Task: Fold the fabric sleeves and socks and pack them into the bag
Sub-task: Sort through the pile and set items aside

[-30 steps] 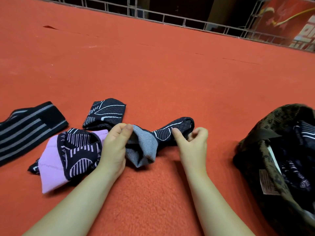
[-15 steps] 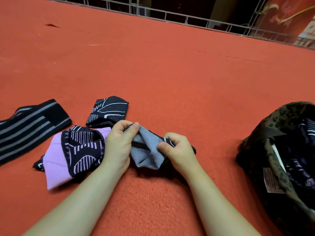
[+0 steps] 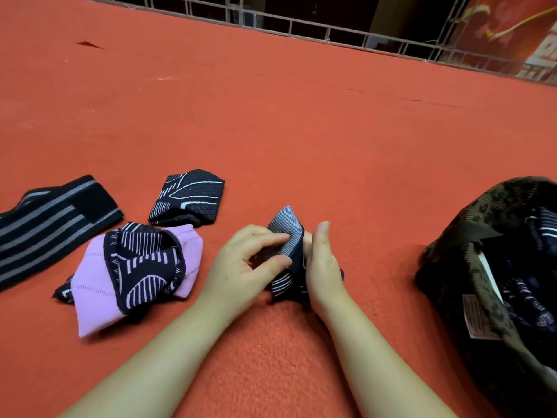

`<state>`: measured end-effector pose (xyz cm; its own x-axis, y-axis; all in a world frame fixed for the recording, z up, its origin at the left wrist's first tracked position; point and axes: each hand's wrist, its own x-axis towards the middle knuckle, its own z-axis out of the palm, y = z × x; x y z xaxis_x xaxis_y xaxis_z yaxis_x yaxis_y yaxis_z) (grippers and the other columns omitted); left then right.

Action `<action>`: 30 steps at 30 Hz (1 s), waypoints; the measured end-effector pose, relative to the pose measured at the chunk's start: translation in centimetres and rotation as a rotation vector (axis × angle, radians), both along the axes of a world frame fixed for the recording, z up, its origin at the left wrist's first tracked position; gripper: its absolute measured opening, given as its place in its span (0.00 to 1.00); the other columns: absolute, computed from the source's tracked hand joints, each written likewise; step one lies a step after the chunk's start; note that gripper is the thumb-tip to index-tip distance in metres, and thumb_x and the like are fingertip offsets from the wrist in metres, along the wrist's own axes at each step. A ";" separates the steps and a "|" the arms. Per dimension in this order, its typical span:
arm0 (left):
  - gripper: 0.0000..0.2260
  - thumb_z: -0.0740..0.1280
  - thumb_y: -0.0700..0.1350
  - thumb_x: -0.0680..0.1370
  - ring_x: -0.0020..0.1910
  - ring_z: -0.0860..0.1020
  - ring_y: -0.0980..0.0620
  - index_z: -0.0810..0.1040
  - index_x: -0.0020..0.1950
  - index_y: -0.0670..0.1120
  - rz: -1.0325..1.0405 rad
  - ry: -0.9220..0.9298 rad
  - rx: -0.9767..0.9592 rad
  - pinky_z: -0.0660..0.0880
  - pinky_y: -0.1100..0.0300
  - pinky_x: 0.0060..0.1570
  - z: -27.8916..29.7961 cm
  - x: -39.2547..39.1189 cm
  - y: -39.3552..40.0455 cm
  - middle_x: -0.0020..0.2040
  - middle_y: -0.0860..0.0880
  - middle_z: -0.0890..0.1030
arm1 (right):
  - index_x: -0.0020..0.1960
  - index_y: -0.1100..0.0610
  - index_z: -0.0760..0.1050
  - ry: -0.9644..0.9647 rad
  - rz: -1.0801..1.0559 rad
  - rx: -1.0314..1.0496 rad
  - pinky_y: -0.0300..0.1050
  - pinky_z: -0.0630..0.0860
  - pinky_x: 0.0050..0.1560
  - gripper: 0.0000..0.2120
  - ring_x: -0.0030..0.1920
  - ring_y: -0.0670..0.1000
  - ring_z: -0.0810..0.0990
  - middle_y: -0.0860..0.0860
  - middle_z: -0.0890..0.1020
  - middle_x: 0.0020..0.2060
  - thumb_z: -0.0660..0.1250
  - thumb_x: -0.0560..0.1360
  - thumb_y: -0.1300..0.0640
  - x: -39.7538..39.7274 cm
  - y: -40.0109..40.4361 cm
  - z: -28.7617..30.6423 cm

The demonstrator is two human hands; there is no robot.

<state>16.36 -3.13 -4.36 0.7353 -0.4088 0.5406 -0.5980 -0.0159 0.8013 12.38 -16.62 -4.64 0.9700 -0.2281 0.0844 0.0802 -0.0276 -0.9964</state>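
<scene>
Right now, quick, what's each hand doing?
Left hand: pinches the folded dark patterned sock between thumb and fingers.
Right hand: holds the same sock from its other side; finger curl is hidden.

One view only, from the person's head, tilted forward and down over a red carpet (a floor covering, it seems). It sits close above both forearms, which enter from the bottom edge. The wide lens bends the metal railing along the carpet's far edge across the top. The bag is cut off at the right edge.
</scene>
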 end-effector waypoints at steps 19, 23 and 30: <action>0.10 0.63 0.41 0.79 0.40 0.78 0.63 0.79 0.40 0.51 0.262 0.477 -0.200 0.74 0.67 0.45 0.2 1.4 0.2 0.37 0.57 0.82 | 0.50 0.57 0.77 -0.079 0.104 -0.009 0.41 0.75 0.47 0.17 0.45 0.47 0.79 0.48 0.83 0.42 0.71 0.67 0.47 0.0 0.2 -0.2; 0.15 0.56 0.45 0.82 0.52 0.78 0.39 0.74 0.58 0.35 0.039 0.922 -0.538 0.76 0.47 0.52 0.9 2.2 0.6 0.53 0.36 0.80 | 0.45 0.57 0.79 -0.047 0.068 0.111 0.46 0.74 0.45 0.17 0.42 0.50 0.78 0.51 0.82 0.40 0.72 0.63 0.46 0.2 -1.2 -0.1; 0.14 0.59 0.53 0.80 0.35 0.76 0.50 0.72 0.39 0.46 0.087 0.981 -0.570 0.75 0.56 0.38 1.7 2.2 1.2 0.36 0.46 0.76 | 0.51 0.61 0.80 0.089 0.423 0.364 0.43 0.80 0.44 0.25 0.42 0.52 0.83 0.57 0.84 0.44 0.78 0.63 0.45 -0.6 -1.6 0.6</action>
<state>18.60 -1.96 -2.66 0.9573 -0.2149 -0.1932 0.2768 0.4896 0.8268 11.83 -18.17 -4.00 0.9830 0.1831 -0.0135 -0.0753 0.3355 -0.9390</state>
